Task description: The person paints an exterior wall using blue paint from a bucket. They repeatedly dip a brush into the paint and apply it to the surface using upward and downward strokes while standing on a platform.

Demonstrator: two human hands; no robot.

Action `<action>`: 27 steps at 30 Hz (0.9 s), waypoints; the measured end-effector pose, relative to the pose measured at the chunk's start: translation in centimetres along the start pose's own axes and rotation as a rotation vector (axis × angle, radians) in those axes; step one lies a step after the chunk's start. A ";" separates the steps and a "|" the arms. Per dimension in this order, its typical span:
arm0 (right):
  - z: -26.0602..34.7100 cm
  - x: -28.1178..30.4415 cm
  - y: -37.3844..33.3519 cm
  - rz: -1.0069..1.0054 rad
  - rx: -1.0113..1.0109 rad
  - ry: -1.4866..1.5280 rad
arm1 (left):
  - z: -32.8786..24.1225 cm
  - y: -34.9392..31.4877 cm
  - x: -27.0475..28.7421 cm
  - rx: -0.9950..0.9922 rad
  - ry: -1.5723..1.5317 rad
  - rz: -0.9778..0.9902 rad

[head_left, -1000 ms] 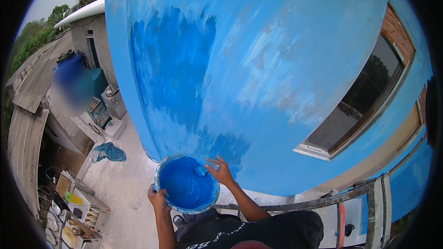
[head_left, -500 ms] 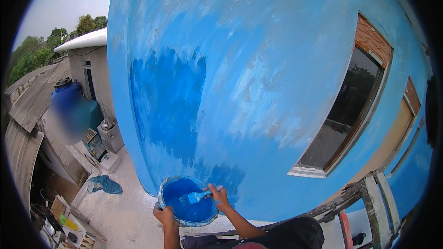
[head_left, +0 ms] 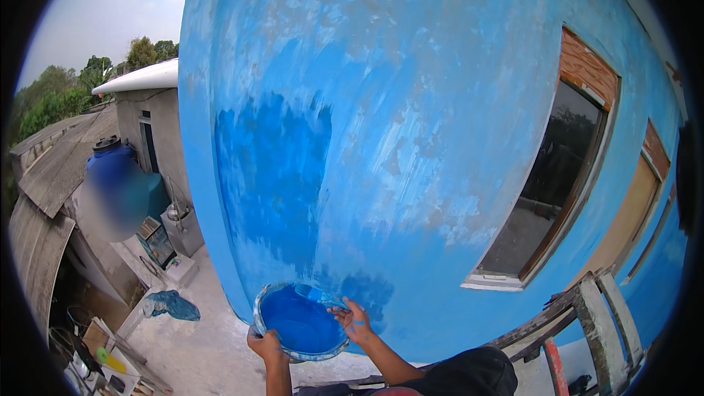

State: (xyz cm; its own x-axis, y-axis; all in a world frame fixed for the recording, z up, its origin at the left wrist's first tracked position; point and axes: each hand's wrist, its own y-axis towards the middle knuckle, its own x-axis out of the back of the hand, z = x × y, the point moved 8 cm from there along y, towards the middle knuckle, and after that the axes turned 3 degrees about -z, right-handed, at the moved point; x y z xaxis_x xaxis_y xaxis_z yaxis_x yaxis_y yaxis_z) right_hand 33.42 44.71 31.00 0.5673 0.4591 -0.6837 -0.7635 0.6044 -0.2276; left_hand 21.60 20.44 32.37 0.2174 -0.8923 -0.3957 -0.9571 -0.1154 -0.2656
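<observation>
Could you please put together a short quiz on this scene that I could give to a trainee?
1. Multiple choice: What is the right hand holding?
A) A roller
B) A paintbrush
C) A cloth

2. True or false: The left hand is on the rim of the bucket.

3. Fill in the blank: In the picture, the large dark blue patch on the wall lies to the ____ of the window with the dark pane.

Key: 1. B; 2. True; 3. left
</observation>
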 end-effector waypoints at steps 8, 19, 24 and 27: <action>0.0 -3.3 -2.3 0.450 -0.065 -0.786 | -0.4 -0.5 -0.3 -0.054 0.009 0.094; -2.8 -6.6 -4.2 0.760 -0.289 -0.954 | 0.4 -2.9 -0.3 -0.052 0.156 0.203; -2.6 -4.1 -2.8 0.635 -0.297 -0.769 | 2.5 -1.9 0.7 -0.030 0.168 0.227; -2.4 -2.8 -1.8 0.458 -0.256 -0.589 | 1.7 -1.4 1.3 -0.050 0.165 0.176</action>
State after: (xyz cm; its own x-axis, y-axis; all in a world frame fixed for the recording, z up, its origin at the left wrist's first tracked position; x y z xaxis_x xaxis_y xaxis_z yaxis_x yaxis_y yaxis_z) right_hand 32.43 40.77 31.61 0.1950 0.9386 -0.2845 -0.9674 0.1363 -0.2133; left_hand 23.52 20.21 30.73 0.0166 -0.9593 -0.2820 -0.9867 0.0299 -0.1599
